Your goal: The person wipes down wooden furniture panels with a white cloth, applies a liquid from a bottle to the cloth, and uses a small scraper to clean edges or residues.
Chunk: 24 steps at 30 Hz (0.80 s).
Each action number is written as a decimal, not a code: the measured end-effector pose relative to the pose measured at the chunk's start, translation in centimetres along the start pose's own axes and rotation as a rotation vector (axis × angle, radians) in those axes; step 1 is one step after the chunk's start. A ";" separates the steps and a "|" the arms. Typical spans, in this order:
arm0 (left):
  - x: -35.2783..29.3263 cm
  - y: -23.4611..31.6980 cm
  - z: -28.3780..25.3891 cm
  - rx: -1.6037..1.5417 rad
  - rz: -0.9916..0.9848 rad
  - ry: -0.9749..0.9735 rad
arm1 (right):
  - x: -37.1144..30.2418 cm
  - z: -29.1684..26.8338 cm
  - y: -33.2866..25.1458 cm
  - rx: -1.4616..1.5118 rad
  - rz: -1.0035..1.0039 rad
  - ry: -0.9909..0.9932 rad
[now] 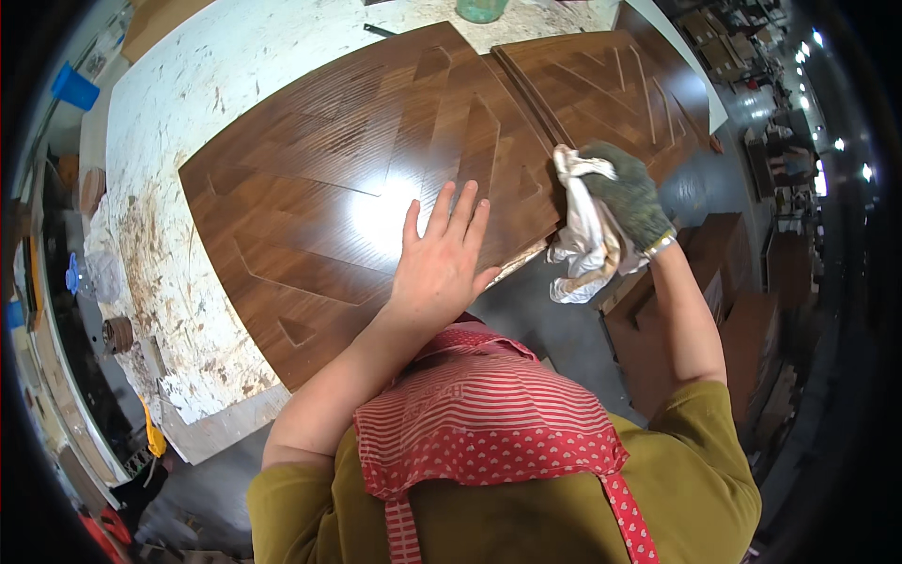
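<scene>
A dark brown wooden panel [319, 179] with carved angular grooves lies flat on a stained white workbench [178, 103]. My left hand [440, 261] rests bare and flat on the panel near its front edge, fingers spread. My right hand [628, 193], in a grey-green work glove, is closed on a crumpled white rag [584, 242] at the panel's right edge. A second grooved brown panel [611, 89] lies beside the first, further right.
A green jar [481, 9] stands at the bench's far edge. A blue cup [73, 87] and a clear plastic bottle [92, 274] sit on the left. Stacks of brown boards [723, 291] stand on the floor to the right.
</scene>
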<state>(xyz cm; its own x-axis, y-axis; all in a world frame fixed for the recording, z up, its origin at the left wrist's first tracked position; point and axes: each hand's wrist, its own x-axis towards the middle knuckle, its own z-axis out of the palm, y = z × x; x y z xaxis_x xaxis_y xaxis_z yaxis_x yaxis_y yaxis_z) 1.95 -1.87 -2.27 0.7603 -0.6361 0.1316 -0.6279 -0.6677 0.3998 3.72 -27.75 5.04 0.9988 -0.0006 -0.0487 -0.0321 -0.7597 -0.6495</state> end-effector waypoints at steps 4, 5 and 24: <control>-0.1 0.1 0.0 0.016 0.020 -0.002 | -1.9 1.0 -0.7 -0.109 -0.188 0.046; 0.0 0.2 0.0 0.014 0.026 -0.004 | -2.2 1.6 -2.1 -0.404 -0.460 0.053; -0.2 0.4 -0.1 0.062 0.029 0.009 | 0.9 -2.9 3.9 -0.105 -0.141 0.071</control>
<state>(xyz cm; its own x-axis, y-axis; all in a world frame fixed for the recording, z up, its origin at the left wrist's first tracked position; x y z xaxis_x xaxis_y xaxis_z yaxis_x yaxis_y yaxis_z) 1.56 -1.94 -2.03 0.7431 -0.6522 0.1500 -0.6583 -0.6720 0.3391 4.57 -32.61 4.70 0.9934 0.0671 0.0934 0.1083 -0.8194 -0.5629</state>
